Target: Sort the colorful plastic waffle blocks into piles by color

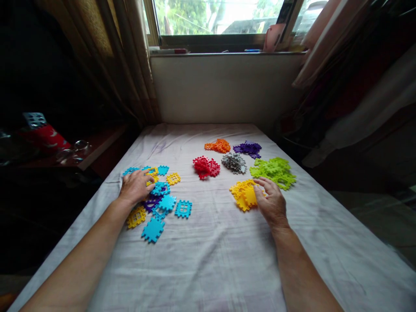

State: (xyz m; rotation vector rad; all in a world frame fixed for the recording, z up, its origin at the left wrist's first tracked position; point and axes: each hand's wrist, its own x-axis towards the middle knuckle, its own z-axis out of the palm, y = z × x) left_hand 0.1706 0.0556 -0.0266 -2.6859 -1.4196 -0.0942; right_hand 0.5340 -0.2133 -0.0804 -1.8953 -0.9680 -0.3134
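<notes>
My left hand (134, 185) lies palm down on a mixed scatter of blue, yellow and purple plastic tiles (162, 201) at the left, fingers curled over a yellow tile (152, 172). My right hand (272, 201) rests on the right side of a yellow tile pile (242, 193), fingers bent round a yellow piece. Sorted piles lie beyond: red (206, 167), grey (234, 162), orange (218, 146), purple (248, 148) and green (273, 171).
All tiles lie on a white cloth-covered table (208, 260) that ends at a wall under a window. A pink cup (273, 37) stands on the sill. Curtains hang at both sides. A dark side shelf with a red item (43, 134) is at the left.
</notes>
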